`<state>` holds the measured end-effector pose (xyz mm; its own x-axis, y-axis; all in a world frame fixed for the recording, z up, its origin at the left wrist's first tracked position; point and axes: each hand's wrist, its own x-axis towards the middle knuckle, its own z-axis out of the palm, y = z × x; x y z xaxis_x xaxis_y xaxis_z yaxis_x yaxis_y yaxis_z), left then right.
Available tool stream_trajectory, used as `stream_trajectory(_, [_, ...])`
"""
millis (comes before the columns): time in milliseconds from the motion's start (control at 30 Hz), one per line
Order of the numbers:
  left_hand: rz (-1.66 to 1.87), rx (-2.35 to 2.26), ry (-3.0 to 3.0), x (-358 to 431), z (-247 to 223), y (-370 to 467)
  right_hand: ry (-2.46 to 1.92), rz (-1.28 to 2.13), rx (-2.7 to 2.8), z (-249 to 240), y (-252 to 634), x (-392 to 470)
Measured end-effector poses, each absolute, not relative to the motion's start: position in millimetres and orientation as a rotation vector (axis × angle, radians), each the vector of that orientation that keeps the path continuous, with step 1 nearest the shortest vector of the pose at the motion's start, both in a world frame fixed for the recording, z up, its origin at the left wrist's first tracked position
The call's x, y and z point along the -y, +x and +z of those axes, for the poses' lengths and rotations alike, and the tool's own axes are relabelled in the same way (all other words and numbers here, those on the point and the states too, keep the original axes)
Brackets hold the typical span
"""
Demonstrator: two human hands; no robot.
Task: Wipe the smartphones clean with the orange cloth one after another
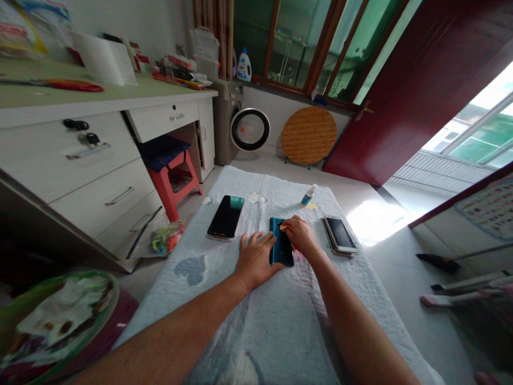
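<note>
A dark blue phone [283,251] lies back up on a cloth-covered table, its camera area at the far end. My left hand [256,259] holds it at the left side, fingers spread along that edge and thumb at the near edge. My right hand [300,235] is closed in a pinch on a small orange-tan piece [284,228], pressed to the phone's back near the cameras; its kind is unclear. Left of my hands lies a black-screened phone [226,216]. To the right, a white-framed phone [340,234] rests on another flat device. A small spray bottle [308,196] stands beyond.
The pale patterned cloth [236,326] covers the table. At left are a white desk [96,176], a red stool [178,182] and a filled bin [60,321]. A washing machine [226,123] with its door open and a round wooden tabletop [309,135] stand behind.
</note>
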<state>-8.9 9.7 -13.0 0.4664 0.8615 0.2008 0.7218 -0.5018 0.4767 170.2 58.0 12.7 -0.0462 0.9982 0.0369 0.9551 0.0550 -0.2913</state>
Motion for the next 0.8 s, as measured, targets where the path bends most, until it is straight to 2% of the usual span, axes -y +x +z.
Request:
stream_trajectory(267, [0.593,-1.345,2.383,-11,-16,-9,-1.890,0.371,2.214,16,160,-34])
stream_trajectory(600, [0.586,-1.349,2.375,-11,-14,-9,-1.682,0.748,2.265,37,173,21])
stream_trajectory(800, [0.548,-1.350,2.379,-11,-11,-9,-1.793,0.542,2.091,19,177,7])
